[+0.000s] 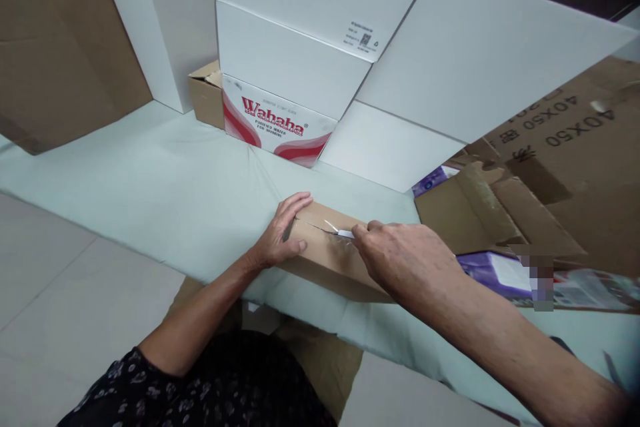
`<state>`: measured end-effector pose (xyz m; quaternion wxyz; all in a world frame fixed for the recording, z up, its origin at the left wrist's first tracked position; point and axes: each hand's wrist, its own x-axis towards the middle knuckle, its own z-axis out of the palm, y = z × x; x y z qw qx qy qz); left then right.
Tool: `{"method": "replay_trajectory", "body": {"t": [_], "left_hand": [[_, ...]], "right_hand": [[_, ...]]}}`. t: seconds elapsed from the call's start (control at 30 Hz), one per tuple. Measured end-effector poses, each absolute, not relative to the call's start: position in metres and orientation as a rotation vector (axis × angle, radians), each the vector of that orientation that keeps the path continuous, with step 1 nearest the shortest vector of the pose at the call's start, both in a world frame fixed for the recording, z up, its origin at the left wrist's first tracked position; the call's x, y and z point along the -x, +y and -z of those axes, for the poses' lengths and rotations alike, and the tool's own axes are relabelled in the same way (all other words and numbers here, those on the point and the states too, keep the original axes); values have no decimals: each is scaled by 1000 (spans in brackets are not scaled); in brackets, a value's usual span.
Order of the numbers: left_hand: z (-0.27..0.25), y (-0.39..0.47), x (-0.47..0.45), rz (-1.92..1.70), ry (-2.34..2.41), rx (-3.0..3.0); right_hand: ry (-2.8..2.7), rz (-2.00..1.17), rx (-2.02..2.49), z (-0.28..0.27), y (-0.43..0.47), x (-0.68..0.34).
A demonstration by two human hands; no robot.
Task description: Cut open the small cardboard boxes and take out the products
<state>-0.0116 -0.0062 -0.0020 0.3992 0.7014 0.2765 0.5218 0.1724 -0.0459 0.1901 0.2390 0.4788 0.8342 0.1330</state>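
A long brown cardboard box [320,247] lies on the pale green cloth. My left hand [283,237] grips its left end, thumb on the top face and fingers over the far edge. In my right hand [395,250] is a utility knife [345,234], its pale front end sticking out to the left from the closed fingers. The knife's tip is at the seam in the box top, where clear tape looks raised. A dark slit runs from there towards my left hand. Most of the knife is hidden in my grip, and my forearm covers the box's right end.
Stacked white cartons [295,47] stand along the back, one a red-printed Wahaha carton [277,121]. A large brown carton [65,47] is at the left. An opened cardboard box [465,213] and purple packs [495,273] lie at the right. The table's near edge borders a tiled floor [60,293].
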Motion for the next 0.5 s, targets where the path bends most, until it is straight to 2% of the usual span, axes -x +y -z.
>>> {"method": "replay_trajectory", "body": {"t": [0.5], "left_hand": [[-11,-8,16,-1202,799,-1924]], "right_hand": [[2107,-206,-1298,-197,-49,-181]]}}
